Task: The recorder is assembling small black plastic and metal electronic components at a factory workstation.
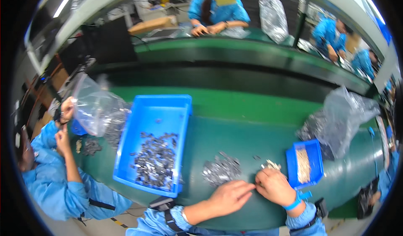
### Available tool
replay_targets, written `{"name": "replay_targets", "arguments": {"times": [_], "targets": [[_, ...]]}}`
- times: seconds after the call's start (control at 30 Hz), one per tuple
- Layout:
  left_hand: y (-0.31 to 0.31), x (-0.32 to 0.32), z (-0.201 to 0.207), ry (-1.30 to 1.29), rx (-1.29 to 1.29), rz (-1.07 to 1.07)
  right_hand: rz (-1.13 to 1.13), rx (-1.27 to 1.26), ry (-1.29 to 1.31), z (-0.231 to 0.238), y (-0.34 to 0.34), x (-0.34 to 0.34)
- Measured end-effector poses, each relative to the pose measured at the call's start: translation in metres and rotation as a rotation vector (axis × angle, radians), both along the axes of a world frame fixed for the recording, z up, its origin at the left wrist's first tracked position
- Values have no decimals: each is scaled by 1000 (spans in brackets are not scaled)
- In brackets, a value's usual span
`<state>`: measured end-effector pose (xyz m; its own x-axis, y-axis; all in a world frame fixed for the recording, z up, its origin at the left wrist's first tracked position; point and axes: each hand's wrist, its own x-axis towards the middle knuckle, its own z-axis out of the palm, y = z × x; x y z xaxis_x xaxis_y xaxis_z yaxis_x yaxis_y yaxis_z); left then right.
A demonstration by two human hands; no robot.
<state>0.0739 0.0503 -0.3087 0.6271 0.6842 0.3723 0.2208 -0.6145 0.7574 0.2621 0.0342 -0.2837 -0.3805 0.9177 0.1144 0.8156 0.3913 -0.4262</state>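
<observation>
My left hand [230,197] and my right hand [273,187] meet fingertip to fingertip over the green tabletop [252,211]. The left fingers are pressed together and point right; the right ones are curled into a pinch. Anything between them is too small or hidden to make out. Just beyond my left hand lies a loose pile of small dark grey parts [221,169]. A small heap of pale beige pieces [272,165] shows behind my right hand. Right of that hand stands a small blue bin [317,157] holding more pale pieces [302,165].
A large blue tray [184,110] of glossy dark parts [155,158] is at left. Clear plastic bags [342,114] of dark parts stand right and far left. A co-worker's blue sleeve [54,190] is close at left; others sit across the green bench [168,51].
</observation>
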Motion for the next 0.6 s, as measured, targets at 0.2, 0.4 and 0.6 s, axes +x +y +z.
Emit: {"name": "replay_targets", "arguments": {"times": [0.2,0.4,0.6], "targets": [[7,-3,18,-43,-306,18,76,-2,255,4,7,3],[10,-3,22,-432,-1235,-186,126,45,735,22,-1,6],[9,-10,30,-448,-1471,-409,263,240,682,25,-9,3]]}}
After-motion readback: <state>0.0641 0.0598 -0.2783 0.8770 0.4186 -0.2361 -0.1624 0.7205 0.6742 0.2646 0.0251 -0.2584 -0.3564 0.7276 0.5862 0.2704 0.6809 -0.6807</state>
